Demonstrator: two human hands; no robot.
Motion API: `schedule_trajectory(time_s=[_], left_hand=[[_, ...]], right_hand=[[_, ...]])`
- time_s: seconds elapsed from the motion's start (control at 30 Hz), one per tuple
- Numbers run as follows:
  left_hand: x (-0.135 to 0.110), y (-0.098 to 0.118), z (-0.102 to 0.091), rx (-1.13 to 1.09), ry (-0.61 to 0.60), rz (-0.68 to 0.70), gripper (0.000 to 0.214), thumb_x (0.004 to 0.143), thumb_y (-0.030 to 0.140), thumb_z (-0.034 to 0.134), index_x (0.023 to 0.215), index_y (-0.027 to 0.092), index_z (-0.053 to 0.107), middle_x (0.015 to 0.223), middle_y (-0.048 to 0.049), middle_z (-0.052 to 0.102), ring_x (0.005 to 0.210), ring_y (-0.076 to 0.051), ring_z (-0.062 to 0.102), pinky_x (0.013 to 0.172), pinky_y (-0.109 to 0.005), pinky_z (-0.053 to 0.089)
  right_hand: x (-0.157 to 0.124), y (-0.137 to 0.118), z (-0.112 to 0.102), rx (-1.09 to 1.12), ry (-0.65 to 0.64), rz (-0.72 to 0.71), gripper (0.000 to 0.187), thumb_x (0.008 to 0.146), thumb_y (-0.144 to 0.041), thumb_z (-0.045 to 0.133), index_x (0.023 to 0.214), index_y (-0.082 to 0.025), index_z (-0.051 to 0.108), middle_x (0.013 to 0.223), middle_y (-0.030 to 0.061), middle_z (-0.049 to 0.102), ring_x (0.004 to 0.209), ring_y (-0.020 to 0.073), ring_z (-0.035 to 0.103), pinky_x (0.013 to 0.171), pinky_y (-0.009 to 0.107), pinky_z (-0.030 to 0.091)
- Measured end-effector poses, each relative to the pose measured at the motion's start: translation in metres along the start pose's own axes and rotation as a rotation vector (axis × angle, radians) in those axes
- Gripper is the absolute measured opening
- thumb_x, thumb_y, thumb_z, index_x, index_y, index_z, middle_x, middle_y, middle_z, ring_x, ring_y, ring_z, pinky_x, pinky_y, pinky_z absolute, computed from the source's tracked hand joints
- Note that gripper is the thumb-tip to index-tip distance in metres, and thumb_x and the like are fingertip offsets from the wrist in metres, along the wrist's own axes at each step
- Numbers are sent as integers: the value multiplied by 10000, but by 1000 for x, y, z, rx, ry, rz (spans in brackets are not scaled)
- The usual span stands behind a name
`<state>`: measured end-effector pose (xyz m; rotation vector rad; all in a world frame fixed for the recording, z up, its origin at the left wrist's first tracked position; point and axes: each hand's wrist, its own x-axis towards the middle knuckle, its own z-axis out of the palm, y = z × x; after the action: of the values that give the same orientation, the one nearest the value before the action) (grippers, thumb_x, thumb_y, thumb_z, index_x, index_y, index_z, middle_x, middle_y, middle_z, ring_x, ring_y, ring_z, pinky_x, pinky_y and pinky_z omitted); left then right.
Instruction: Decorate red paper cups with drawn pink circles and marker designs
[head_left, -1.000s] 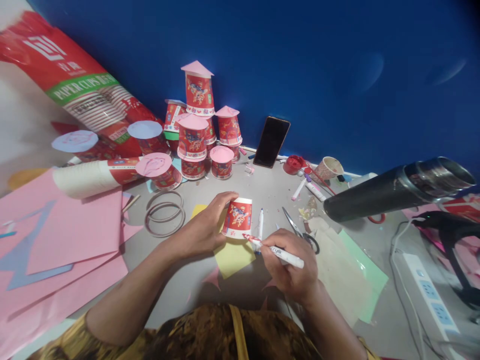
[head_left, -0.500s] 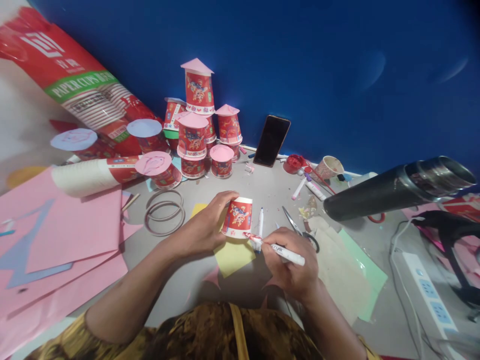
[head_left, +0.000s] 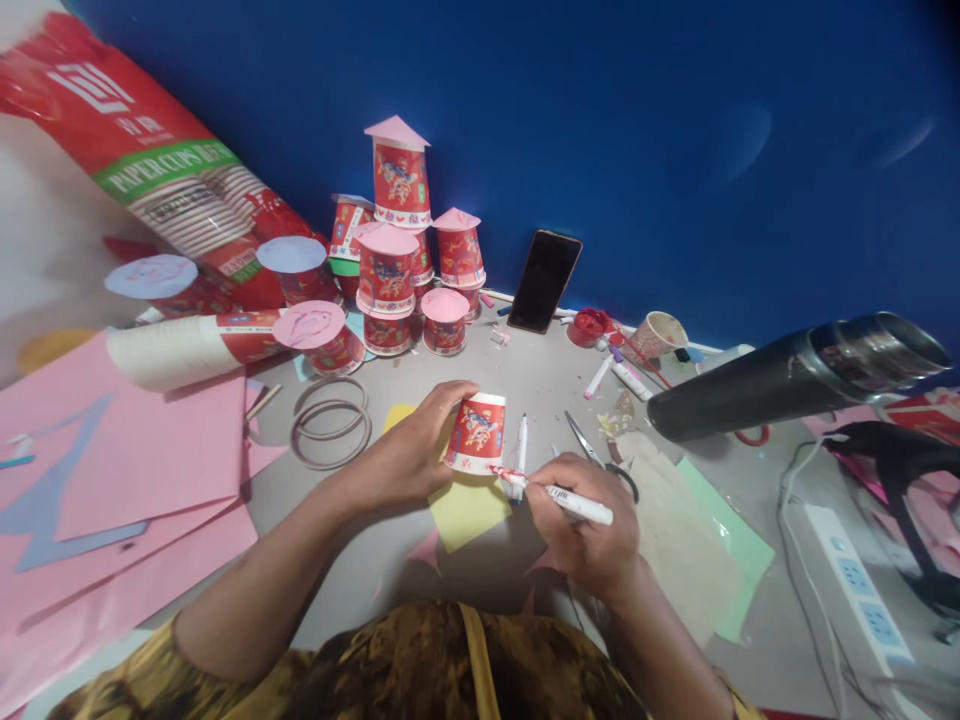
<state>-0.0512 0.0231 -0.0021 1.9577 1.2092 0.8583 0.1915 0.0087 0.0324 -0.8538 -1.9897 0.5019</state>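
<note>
My left hand (head_left: 409, 440) is wrapped round a red and white paper cup (head_left: 480, 428), with a printed picture on its side. In my right hand (head_left: 589, 515) a white marker (head_left: 574, 503) is pinched, its red tip at the white band along the cup's lower edge. Small red marks show on that band. Under the cup lies a yellow sheet of paper (head_left: 471, 515). Another marker (head_left: 522, 445) lies on the table just right of the cup, and a pair of scissors (head_left: 589, 440) rests beyond my right hand.
Stacked paper cups with pink paper tops (head_left: 386, 265) stand at the back left. A phone (head_left: 545, 280) leans against the blue wall. On the right lie a dark metal flask (head_left: 750, 385) and a power strip (head_left: 855, 580). Pink sheets (head_left: 172, 430) cover the left side.
The marker and my right hand have shifted very slightly right along the cup's white band. My left hand holds the cup almost unmoved.
</note>
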Motion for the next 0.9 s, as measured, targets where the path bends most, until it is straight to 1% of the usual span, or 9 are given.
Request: schedule_trajectory(time_s=[0.17, 0.27, 0.33, 0.47, 0.57, 0.7, 0.9], left_hand=[[-1, -2, 2, 12, 8, 11, 761, 827, 183, 699, 1499, 236, 344, 1545, -174, 470, 1472, -350, 489, 1237, -539, 415], [-1, -2, 3, 17, 6, 10, 762, 826, 196, 708, 1496, 238, 349, 1551, -172, 465, 1480, -351, 480, 1247, -528, 406], [-1, -2, 3, 19, 2, 3, 758, 835, 221, 715, 1498, 238, 348, 1554, -173, 460, 1483, -351, 478, 1251, -527, 402], [0, 0, 1, 12, -5, 5, 747, 848, 265, 728, 1489, 237, 347, 1545, -183, 462, 1476, -364, 480, 1237, -553, 411], [0, -1, 1, 14, -5, 11, 751, 833, 216, 708, 1491, 232, 346, 1533, -183, 474, 1464, -365, 493, 1230, -559, 419], [-1, -1, -1, 38, -8, 18, 759, 825, 165, 671, 1503, 227, 336, 1546, -177, 462, 1476, -348, 482, 1242, -543, 408], [-1, 0, -1, 38, 4, 22, 724, 863, 235, 694, 1496, 229, 341, 1539, -186, 470, 1466, -353, 492, 1229, -550, 423]], right_hand=[[3, -3, -1, 22, 38, -35, 141, 952, -132, 595, 850, -208, 656, 664, 4, 685, 556, 146, 641, 556, 252, 492], [4, -4, 0, 19, 7, -92, 134, 956, -124, 595, 877, -208, 663, 692, 18, 709, 576, 159, 663, 563, 261, 508], [4, -3, 1, 3, -19, -103, 133, 961, -129, 598, 878, -207, 665, 698, 21, 715, 579, 161, 664, 564, 266, 507], [3, -2, 0, -11, -23, -73, 145, 962, -139, 591, 851, -203, 659, 671, 12, 694, 562, 150, 643, 554, 261, 483], [2, -2, -2, 2, 9, -29, 151, 951, -137, 590, 832, -204, 654, 656, -1, 675, 553, 137, 631, 555, 249, 472], [2, -2, -5, -8, 5, 11, 157, 939, -141, 601, 805, -201, 658, 652, -6, 661, 552, 127, 622, 557, 241, 463], [1, 0, -2, 1, -12, 12, 156, 945, -149, 606, 808, -202, 659, 652, -8, 662, 555, 129, 624, 556, 239, 463]])
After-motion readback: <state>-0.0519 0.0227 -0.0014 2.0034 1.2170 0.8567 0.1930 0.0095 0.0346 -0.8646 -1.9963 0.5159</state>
